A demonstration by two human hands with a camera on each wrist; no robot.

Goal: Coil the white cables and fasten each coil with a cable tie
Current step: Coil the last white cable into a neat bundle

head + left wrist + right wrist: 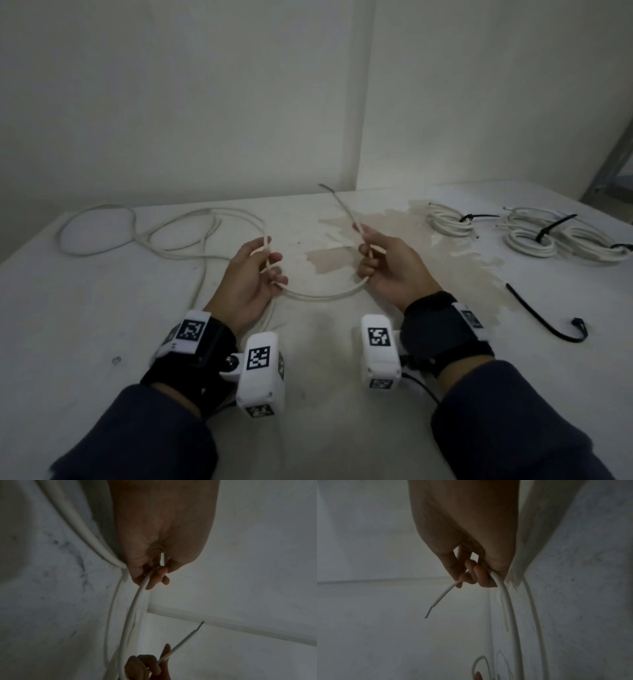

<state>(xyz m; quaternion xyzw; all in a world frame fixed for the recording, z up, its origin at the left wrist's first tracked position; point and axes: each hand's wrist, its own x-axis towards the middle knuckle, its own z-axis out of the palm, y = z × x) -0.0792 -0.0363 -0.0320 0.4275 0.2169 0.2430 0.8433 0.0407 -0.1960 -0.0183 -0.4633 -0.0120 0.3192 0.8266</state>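
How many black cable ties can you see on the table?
4. One cable tie fastens the nearest coil at the far right, a second and a third bind the coils beyond it, and a loose one lies near the right edge. More may be hidden.

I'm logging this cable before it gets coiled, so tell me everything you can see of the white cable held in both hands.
The white cable is thin, round, smooth-sheathed, and uncoiled. The right hand pinches it near one end, whose stripped tip points up and away. It sags in an arc to the left hand, which also grips it. Beyond that, it trails in loose loops across the pale table.
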